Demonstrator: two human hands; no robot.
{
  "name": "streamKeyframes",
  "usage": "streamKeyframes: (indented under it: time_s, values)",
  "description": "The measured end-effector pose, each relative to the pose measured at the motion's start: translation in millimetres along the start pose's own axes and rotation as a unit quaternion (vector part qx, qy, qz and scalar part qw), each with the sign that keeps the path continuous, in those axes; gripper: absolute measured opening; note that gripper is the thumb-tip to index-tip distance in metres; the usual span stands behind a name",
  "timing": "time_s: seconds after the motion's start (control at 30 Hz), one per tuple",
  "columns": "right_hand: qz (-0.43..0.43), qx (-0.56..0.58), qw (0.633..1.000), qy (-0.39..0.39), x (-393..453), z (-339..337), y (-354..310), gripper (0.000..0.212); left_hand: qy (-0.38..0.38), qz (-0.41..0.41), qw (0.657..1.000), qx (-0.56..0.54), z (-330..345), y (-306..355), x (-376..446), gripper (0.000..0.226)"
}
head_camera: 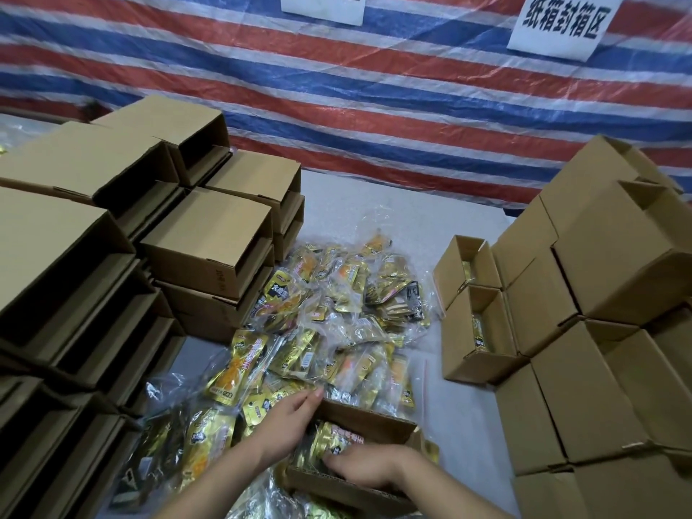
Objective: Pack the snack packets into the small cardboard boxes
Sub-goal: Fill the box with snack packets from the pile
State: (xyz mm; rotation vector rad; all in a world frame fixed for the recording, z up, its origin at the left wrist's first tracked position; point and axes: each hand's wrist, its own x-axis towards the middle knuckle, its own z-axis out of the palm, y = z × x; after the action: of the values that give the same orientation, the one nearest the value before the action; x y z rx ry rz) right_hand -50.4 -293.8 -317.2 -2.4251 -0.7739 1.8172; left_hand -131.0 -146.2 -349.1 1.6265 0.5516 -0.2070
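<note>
A small open cardboard box sits at the bottom centre, with gold snack packets inside it. My left hand rests on the box's left wall, fingers stretched along the far rim. My right hand lies palm down on the packets in the box, pressing them at the near side. A large heap of gold and black snack packets in clear wrap covers the table in front of the box.
Stacks of empty open-sided cardboard boxes rise at the left. More boxes are piled at the right, two open ones holding packets. A red, white and blue striped tarp with paper signs hangs behind.
</note>
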Motion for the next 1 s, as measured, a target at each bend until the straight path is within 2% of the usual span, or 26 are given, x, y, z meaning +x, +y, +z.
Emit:
streamKeyframes:
  time_s: [0.1, 0.2, 0.3, 0.4, 0.53, 0.67, 0.77, 0.8, 0.87, 0.93, 1.0]
  values:
    - [-0.001, 0.013, 1.000, 0.010, -4.1, -4.0, 1.1, 0.070, 0.015, 0.007, 1.000, -0.004, -0.2, 1.1, 0.4, 0.044]
    - [-0.046, 0.060, 0.995, 0.068, -8.2, -10.9, 7.7, 0.044, -0.003, 0.011, 1.000, -0.008, 0.0, 3.2, -1.8, 0.048]
    - [-0.083, 0.096, 0.983, 0.134, -10.2, -15.7, 8.1, 0.034, -0.007, 0.008, 1.000, -0.024, 1.0, 2.9, -2.5, 0.040]
    - [-0.082, 0.041, 0.990, 0.103, -1.3, -5.2, 0.6, 0.032, 0.009, 0.005, 1.000, -0.006, 2.2, 2.6, -1.9, 0.039]
    - [-0.064, 0.064, 0.991, 0.100, 6.1, 3.4, -8.6, 0.042, 0.025, 0.002, 0.999, 0.023, 1.9, 2.0, -1.5, 0.038]
    - [-0.110, 0.038, 0.990, 0.085, -14.4, -10.9, -3.3, 0.036, 0.009, 0.008, 1.000, 0.016, -1.0, 2.5, -1.5, 0.048]
    - [-0.157, 0.096, 0.970, 0.161, -41.2, -25.0, 6.4, 0.025, -0.003, 0.001, 1.000, -0.001, -1.9, 4.2, -3.4, 0.054]
    - [-0.174, 0.104, 0.955, 0.216, -49.3, -30.9, 9.9, 0.019, -0.006, -0.001, 1.000, 0.008, -2.1, 4.1, -3.6, 0.055]
    - [-0.200, 0.047, 0.923, 0.324, -59.3, -41.7, 18.5, 0.011, -0.006, -0.005, 0.999, 0.033, -2.0, 3.2, -2.4, 0.054]
    - [-0.186, -0.054, 0.915, 0.355, -59.4, -48.4, 26.9, 0.034, 0.005, -0.007, 0.999, 0.045, -1.8, 3.7, -2.1, 0.051]
    - [-0.131, -0.125, 0.932, 0.315, -51.0, -46.3, 32.2, 0.049, 0.009, -0.011, 0.999, 0.050, -1.9, 7.3, -4.6, 0.048]
